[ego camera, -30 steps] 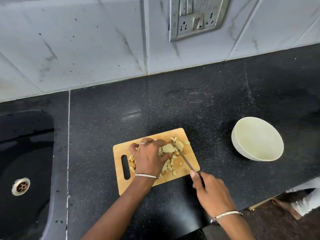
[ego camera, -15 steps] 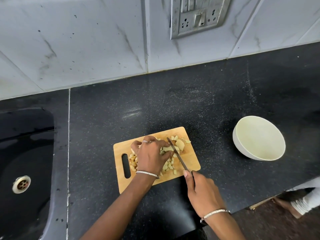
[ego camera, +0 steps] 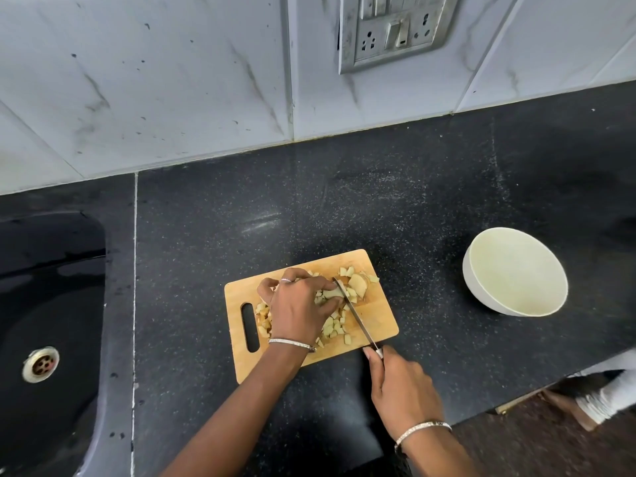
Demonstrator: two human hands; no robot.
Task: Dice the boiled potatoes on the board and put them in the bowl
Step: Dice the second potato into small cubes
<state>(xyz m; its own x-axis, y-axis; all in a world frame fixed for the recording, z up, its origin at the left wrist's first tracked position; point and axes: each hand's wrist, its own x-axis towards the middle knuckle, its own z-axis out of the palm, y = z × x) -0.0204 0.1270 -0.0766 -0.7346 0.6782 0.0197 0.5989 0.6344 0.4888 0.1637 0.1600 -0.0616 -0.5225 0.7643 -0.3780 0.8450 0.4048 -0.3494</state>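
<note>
A wooden cutting board lies on the black counter with pale diced potato pieces scattered on it. Larger uncut chunks sit at its far right corner. My left hand covers the middle of the pile, its fingers curled over a potato piece beside the blade. My right hand grips the handle of a knife, whose blade slants across the board into the potato. A white bowl stands to the right of the board, with nothing inside it.
A black sink with a metal drain lies at the left. White marble wall tiles and a switch-and-socket plate rise behind the counter. The counter's front edge runs at lower right, with a person's foot on the floor beyond.
The knife blade has shifted left along the board toward my left fingers, and my right hand has come closer to the board's front edge. My left hand stays on the potato.
</note>
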